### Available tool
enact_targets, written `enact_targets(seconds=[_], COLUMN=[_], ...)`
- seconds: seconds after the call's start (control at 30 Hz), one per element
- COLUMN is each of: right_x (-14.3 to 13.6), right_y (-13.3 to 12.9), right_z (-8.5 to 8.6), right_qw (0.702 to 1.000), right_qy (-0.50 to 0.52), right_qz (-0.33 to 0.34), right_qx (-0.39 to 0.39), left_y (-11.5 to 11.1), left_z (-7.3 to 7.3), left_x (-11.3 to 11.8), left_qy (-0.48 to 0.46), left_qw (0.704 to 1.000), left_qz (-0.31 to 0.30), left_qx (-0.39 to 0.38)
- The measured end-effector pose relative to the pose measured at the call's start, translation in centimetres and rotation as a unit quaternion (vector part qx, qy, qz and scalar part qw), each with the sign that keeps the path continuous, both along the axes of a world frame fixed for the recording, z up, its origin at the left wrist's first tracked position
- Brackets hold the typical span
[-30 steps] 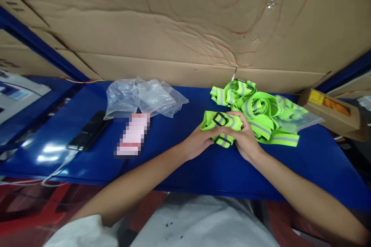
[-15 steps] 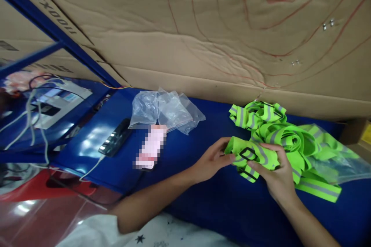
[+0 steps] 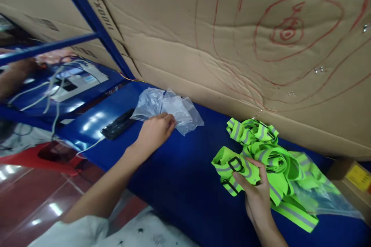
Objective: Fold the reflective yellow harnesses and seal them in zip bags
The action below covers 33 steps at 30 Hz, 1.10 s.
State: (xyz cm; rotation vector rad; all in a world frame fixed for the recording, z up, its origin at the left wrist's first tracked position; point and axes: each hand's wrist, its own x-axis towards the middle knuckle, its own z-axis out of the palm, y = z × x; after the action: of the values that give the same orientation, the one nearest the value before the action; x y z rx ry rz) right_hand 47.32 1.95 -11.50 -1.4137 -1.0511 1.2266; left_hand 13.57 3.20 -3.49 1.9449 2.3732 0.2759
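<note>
My right hand [image 3: 256, 189] grips a folded bundle of neon-green reflective strap [image 3: 224, 158] with grey stripes and black buckles, thumb across its front. Over to the left, my left hand [image 3: 156, 131] reaches the near edge of the clear plastic bags [image 3: 176, 110], its fingers pinched together there; the fingertips are partly hidden. A pile of more reflective straps [image 3: 275, 158], some coiled, lies just behind and right of my right hand. The phone seen before is out of sight, where my left hand and forearm now are.
A black power strip [image 3: 118, 123] with a white cable lies left on the blue table [image 3: 179, 170]. Cardboard [image 3: 174, 46] with red drawn lines stands along the back. At the right are a clear bag [image 3: 327, 200] and a cardboard box [image 3: 348, 173]. Another person's arm [image 3: 17, 75] shows far left.
My left hand has let go of the strap bundle and moved left to the plastic bags. My right hand still holds the bundle. The view has shifted.
</note>
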Motion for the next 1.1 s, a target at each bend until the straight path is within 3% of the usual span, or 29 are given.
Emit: enact_targets(seconds=[0.17, 0.27, 0.33, 0.43, 0.57, 0.7, 0.93, 1.1], right_x=[-0.9, -0.9, -0.8, -0.6, -0.5, -0.8, -1.0, -0.9], right_y=[-0.5, -0.1, 0.4, 0.7, 0.7, 0.7, 1.1, 1.1], right_z=[0.7, 0.9, 1.0, 0.9, 1.1, 1.9, 3.5, 3.5], right_qw=[0.998, 0.999, 1.000, 0.999, 0.999, 0.999, 0.993, 0.996], right_qy=[0.045, 0.034, 0.008, -0.025, -0.029, 0.026, 0.105, 0.089], right_qz=[0.037, 0.015, -0.001, -0.012, -0.016, -0.030, -0.031, -0.018], right_qx=[-0.021, -0.018, -0.002, 0.020, 0.024, 0.004, -0.030, -0.013], left_y=[-1.8, -2.7, -3.0, -2.5, -0.6, 0.4, -0.4, -1.0], left_z=[-1.3, -1.5, -1.5, -1.8, -3.4, -4.1, -2.7, -3.6], left_x=[8.8, 11.5, 11.0, 9.1, 7.8, 7.8, 6.3, 6.1], left_qy=[-0.246, -0.304, -0.288, -0.165, -0.040, -0.061, -0.135, -0.144], left_qw=[0.966, 0.941, 0.934, 0.940, 0.947, 0.940, 0.913, 0.909], left_qz=[-0.081, -0.150, -0.211, -0.292, -0.317, -0.334, -0.374, -0.388], left_qx=[-0.010, 0.003, 0.016, 0.054, 0.029, 0.012, 0.087, 0.053])
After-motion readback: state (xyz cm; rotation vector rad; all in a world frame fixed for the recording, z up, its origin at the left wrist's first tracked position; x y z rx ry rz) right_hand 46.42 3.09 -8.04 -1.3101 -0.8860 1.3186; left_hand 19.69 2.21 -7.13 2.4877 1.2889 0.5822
